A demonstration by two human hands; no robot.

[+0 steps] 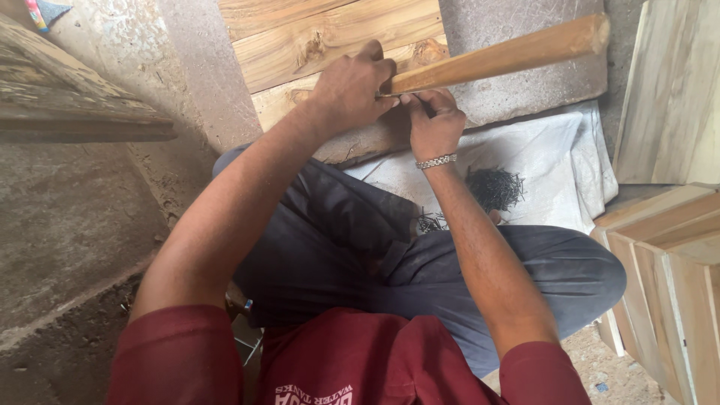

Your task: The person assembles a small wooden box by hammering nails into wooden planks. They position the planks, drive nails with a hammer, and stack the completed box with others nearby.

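Wooden handle (495,56) sits gripped in the left hand (349,90), over the planks (330,45). Right hand (433,124) fingers pinch something small, too hidden to tell. Nails (493,187) lie on the white sack (540,150).

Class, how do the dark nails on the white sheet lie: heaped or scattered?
Mostly heaped: the dark nails form one dense pile on the white sheet, with a smaller clump nearby.

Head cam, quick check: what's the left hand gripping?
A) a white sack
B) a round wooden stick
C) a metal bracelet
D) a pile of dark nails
B: the left hand is closed around the near end of the round wooden stick, which runs up to the right, while the pile of dark nails lies loose on the white sack.
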